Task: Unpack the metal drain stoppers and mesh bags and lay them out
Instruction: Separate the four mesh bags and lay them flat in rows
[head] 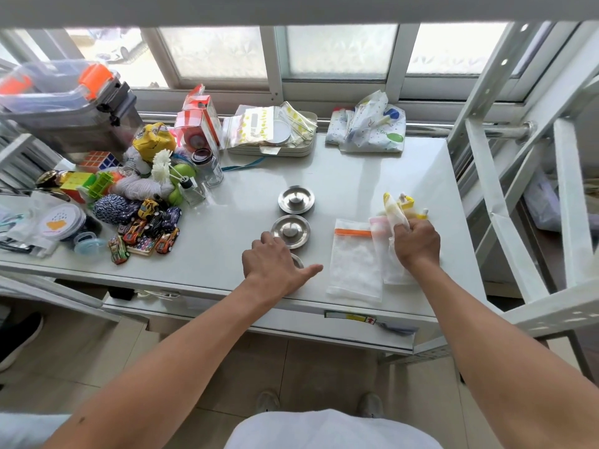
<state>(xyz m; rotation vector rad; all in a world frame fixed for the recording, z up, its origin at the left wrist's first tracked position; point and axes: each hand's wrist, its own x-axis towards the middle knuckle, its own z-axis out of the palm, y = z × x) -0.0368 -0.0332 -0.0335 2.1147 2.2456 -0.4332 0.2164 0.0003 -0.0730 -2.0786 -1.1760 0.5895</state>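
Observation:
Two metal drain stoppers lie in a line on the white table (372, 170): the far stopper (296, 198) and the middle stopper (290, 231). A third stopper (298, 260) is mostly hidden under my left hand (272, 265), which rests over it with fingers curled and thumb stretched right. A white mesh bag with an orange zip strip (355, 260) lies flat to the right. My right hand (416, 243) grips a second mesh bag with a pink strip (381, 234), partly lifted beside the first. Yellow-and-white packaging (398, 204) sits just beyond that hand.
A heap of toy cars (146, 231), yarn, puzzle cubes and small glass bottles (212, 166) fills the table's left side. A tray with zip bags (272, 131) and a folded dotted cloth (369, 128) sit at the back. A white metal frame (505, 189) stands right.

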